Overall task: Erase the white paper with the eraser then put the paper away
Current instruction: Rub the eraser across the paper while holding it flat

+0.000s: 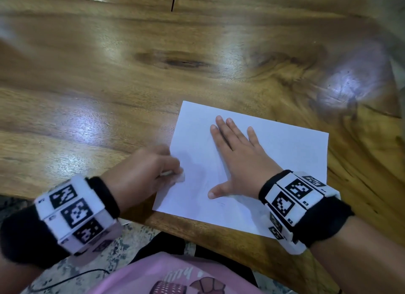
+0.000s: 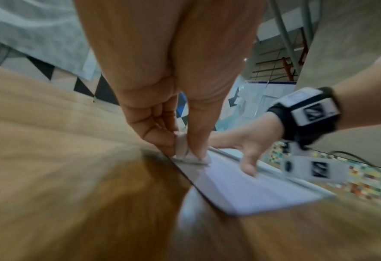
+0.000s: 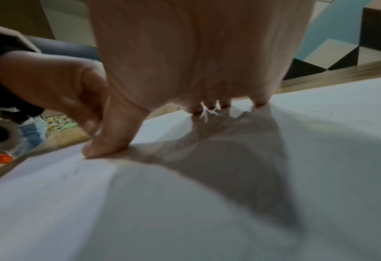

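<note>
A white sheet of paper (image 1: 274, 160) lies on the wooden table (image 1: 109, 74) near its front edge. My right hand (image 1: 236, 153) rests flat on the sheet with fingers straight and spread, pressing it down. My left hand (image 1: 151, 173) pinches a small white eraser (image 1: 180, 177) and holds it against the paper's left edge. In the left wrist view the eraser (image 2: 185, 150) sits between thumb and fingers on the paper (image 2: 240, 185). The right wrist view shows the paper (image 3: 207, 194) under my palm, with my right hand (image 3: 185, 109) pressed to it. Faint pencil marks show on the sheet.
Glossy wooden tabletop stretches far and left of the paper. The table's front edge (image 1: 197, 225) runs just below the sheet. A pink shirt (image 1: 175, 276) and patterned floor lie below it.
</note>
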`<move>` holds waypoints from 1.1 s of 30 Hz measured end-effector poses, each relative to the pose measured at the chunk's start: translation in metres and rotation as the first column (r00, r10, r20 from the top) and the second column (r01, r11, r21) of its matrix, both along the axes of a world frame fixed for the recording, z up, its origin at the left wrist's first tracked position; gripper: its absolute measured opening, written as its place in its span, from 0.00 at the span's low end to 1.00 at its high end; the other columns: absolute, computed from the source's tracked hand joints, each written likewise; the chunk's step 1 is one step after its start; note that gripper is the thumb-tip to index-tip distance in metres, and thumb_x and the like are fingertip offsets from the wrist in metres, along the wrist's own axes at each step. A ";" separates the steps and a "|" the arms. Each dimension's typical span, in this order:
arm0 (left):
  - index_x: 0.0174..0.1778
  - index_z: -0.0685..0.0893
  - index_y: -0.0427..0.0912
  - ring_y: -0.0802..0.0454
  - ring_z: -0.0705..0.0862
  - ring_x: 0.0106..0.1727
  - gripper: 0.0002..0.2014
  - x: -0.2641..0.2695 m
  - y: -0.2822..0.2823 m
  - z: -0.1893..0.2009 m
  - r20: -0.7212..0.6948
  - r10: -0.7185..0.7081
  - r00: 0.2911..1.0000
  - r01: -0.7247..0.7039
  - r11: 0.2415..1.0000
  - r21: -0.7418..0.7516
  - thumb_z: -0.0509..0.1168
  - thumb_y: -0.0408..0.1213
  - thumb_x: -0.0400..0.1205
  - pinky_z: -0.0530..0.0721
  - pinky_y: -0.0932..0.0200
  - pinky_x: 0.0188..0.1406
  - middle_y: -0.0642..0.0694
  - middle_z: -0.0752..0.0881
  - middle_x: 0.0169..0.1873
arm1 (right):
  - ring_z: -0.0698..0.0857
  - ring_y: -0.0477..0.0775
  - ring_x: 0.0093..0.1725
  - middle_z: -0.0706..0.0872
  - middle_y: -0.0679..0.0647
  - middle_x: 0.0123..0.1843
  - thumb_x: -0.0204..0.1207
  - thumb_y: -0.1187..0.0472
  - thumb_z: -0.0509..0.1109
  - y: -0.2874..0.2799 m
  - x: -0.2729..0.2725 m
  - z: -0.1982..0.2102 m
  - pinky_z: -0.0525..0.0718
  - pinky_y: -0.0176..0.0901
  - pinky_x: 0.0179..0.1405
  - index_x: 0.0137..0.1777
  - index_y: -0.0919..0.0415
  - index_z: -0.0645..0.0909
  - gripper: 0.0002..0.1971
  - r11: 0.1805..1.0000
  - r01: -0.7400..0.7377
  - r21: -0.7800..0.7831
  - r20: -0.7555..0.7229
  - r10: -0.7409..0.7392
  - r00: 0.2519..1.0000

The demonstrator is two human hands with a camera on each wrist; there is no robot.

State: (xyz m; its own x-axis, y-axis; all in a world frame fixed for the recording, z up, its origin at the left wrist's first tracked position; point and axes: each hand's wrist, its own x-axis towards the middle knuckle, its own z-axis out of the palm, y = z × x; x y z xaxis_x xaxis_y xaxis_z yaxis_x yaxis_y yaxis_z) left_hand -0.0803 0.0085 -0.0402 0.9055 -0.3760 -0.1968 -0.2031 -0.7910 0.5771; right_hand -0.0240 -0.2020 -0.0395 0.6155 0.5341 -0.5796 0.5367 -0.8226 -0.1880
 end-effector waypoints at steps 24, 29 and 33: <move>0.40 0.88 0.47 0.50 0.81 0.33 0.07 0.028 -0.032 0.005 -0.021 0.001 1.000 -0.001 1.000 -0.022 0.71 0.45 0.73 0.74 0.62 0.35 0.49 0.80 0.33 | 0.23 0.51 0.79 0.20 0.52 0.79 0.60 0.27 0.70 0.001 -0.001 0.000 0.33 0.62 0.80 0.80 0.58 0.24 0.68 1.000 -0.001 0.014 0.018 0.001 1.000; 0.36 0.83 0.51 0.59 0.75 0.29 0.08 -0.012 -0.028 0.004 -0.150 -0.113 0.982 0.109 0.993 -0.032 0.63 0.49 0.73 0.71 0.67 0.30 0.55 0.74 0.31 | 0.23 0.51 0.79 0.20 0.51 0.80 0.60 0.27 0.70 0.000 0.000 0.000 0.32 0.62 0.79 0.80 0.58 0.24 0.68 1.000 0.006 0.031 0.025 -0.007 1.000; 0.38 0.80 0.53 0.54 0.77 0.30 0.02 -0.022 -0.027 0.005 -0.160 -0.121 0.980 0.123 0.992 0.003 0.62 0.45 0.74 0.81 0.56 0.28 0.54 0.73 0.32 | 0.24 0.50 0.79 0.21 0.52 0.80 0.60 0.30 0.73 -0.001 0.000 -0.001 0.31 0.58 0.80 0.80 0.59 0.25 0.69 0.996 0.042 0.080 0.000 -0.042 0.999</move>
State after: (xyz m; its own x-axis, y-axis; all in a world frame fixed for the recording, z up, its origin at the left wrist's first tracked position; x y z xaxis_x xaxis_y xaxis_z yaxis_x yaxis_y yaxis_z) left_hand -0.1020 -0.0189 -0.0356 0.8100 -0.4779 -0.3399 -0.2048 -0.7737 0.5996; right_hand -0.0237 -0.2027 -0.0405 0.6392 0.5526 -0.5348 0.5027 -0.8265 -0.2533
